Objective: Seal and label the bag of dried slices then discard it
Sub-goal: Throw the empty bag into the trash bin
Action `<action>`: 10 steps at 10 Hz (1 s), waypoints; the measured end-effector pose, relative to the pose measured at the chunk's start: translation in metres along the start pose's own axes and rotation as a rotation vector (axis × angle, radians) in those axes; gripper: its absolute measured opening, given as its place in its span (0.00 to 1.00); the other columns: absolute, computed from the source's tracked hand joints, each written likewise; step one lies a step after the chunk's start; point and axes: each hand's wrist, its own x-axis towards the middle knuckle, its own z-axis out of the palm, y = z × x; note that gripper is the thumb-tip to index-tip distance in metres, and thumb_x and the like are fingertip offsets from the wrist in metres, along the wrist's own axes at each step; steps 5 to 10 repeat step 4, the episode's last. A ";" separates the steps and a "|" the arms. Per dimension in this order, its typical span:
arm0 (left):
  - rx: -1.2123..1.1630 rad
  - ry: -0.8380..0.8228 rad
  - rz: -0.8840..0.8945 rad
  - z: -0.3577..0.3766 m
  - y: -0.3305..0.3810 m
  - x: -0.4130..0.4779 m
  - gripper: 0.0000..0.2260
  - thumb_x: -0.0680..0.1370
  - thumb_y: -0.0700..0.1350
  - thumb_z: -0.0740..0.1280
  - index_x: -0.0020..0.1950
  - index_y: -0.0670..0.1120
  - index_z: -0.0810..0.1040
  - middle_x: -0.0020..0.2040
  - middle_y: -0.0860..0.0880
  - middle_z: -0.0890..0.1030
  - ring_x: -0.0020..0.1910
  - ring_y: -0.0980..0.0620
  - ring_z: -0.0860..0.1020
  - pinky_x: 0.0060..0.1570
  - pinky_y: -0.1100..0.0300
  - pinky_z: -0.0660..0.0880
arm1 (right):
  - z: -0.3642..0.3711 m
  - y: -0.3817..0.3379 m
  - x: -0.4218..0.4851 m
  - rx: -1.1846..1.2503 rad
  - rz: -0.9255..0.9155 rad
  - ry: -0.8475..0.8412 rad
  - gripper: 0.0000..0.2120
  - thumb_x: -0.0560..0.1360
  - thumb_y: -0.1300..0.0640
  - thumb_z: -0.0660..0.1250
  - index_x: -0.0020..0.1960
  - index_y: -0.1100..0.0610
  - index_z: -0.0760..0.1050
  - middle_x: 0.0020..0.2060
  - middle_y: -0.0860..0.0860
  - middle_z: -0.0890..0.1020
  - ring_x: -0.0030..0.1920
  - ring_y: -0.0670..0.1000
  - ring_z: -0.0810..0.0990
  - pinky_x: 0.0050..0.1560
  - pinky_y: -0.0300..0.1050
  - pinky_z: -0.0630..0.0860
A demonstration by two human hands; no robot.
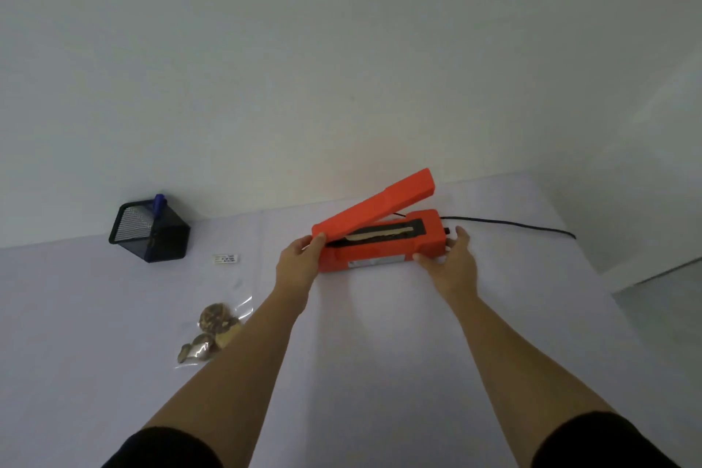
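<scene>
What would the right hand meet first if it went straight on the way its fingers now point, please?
Most likely the black power cord just beyond the right hand, then the wall, though depth is unclear. Its thumb touches the orange heat sealer.

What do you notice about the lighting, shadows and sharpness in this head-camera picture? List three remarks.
Head view: soft, even light, hardly any shadow under the orange sealer; head view: glare streaks on the clear bag, whose outline is faint; head view: the print on the label is too soft to read.
</scene>
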 end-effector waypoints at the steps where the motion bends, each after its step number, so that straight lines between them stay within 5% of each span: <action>1: 0.034 0.007 0.064 0.011 0.019 0.030 0.33 0.63 0.64 0.66 0.61 0.44 0.77 0.58 0.40 0.80 0.60 0.39 0.76 0.62 0.42 0.73 | 0.009 -0.010 0.035 -0.016 -0.028 0.015 0.43 0.67 0.56 0.76 0.73 0.62 0.53 0.63 0.59 0.76 0.62 0.60 0.75 0.61 0.52 0.70; 3: 0.076 0.026 0.099 0.023 0.033 0.053 0.26 0.73 0.59 0.64 0.65 0.44 0.74 0.60 0.41 0.79 0.60 0.39 0.76 0.63 0.43 0.73 | 0.014 -0.022 0.065 -0.017 -0.009 -0.013 0.44 0.68 0.55 0.75 0.73 0.61 0.51 0.65 0.60 0.74 0.63 0.60 0.74 0.63 0.54 0.70; 10: 0.092 0.029 0.102 0.024 0.033 0.052 0.26 0.74 0.60 0.63 0.67 0.45 0.72 0.62 0.41 0.78 0.61 0.40 0.76 0.64 0.45 0.72 | 0.014 -0.017 0.064 -0.013 0.010 -0.021 0.46 0.67 0.55 0.76 0.74 0.61 0.50 0.68 0.61 0.69 0.66 0.60 0.70 0.66 0.55 0.68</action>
